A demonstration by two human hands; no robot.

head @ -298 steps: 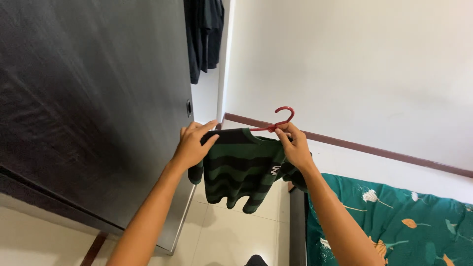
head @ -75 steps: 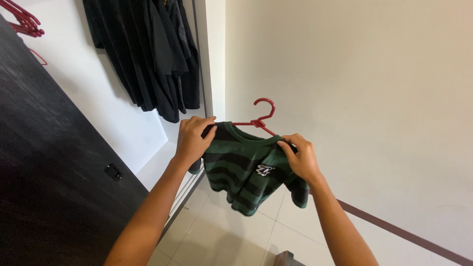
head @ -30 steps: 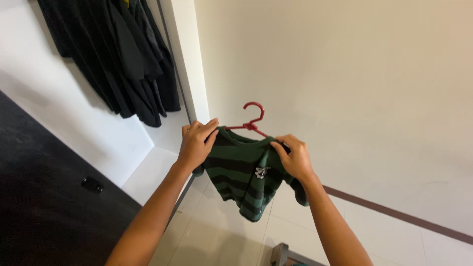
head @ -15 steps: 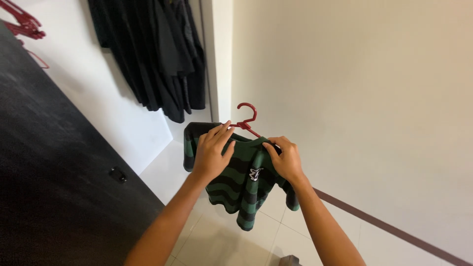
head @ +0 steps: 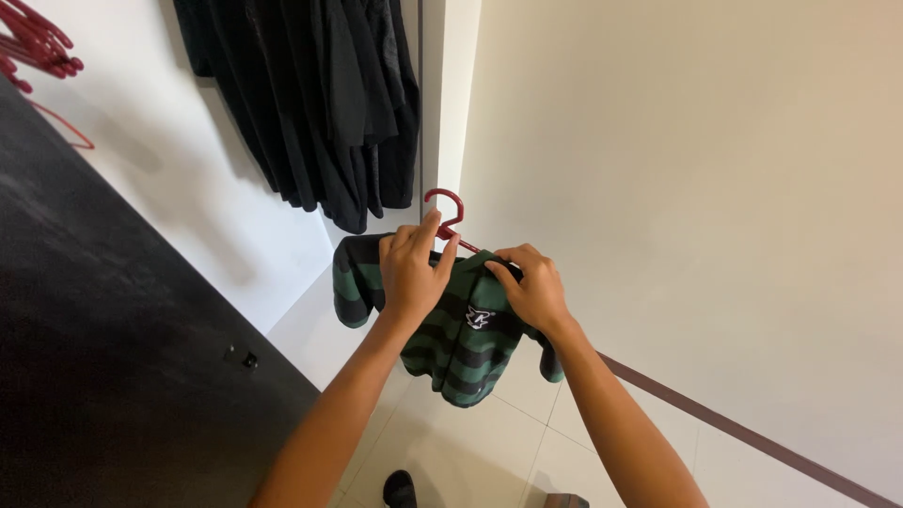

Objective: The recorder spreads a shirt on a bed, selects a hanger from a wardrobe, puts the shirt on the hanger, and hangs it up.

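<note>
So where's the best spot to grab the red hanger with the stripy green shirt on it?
Grab the red plastic hanger by its neck, just under the hook, coming from above. That is the only bare part. The green and black striped shirt covers both arms, where the left hand and right hand pinch cloth.

Pale tiled floor point(head: 442, 442), glossy, grey grout lines running diagonally. Dark shoe or foot point(head: 399, 488) resting on tiles at bottom edge, only partly in view. Corner of a dark object point(head: 562, 501) at lower edge, kind not determinable. Brown skirting strip point(head: 734, 431) along base of cream wall, meeting floor at right. White ledge point(head: 306, 325) inside open wardrobe, adjoining floor at left, slightly raised. Dark sliding door point(head: 113, 357) standing at left, lower end out of view.
</note>
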